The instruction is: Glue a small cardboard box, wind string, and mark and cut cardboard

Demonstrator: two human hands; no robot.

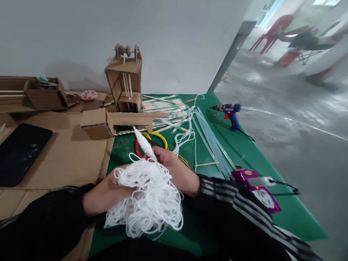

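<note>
A large loose tangle of white string [151, 197] hangs between my hands, above the green table [187, 229]. My left hand [105, 194] is closed on the tangle from the left, its fingertips partly buried in the loops. On the other side, my right hand [180, 171] grips a white tapered bobbin [145, 144] that looks wound with string and points up and left. The right fingers are partly hidden behind the string. Just beyond that hand lie scissors with red and yellow handles [160, 139], partly covered.
Cardboard structures [124, 80] stand at the back, and a black tablet [12, 155] lies on cardboard at left. Thin sticks [167, 108] and clear glue sticks [213, 144] lie beyond my hands. At right are a blue glue gun [231, 112] and a purple power strip [257, 189].
</note>
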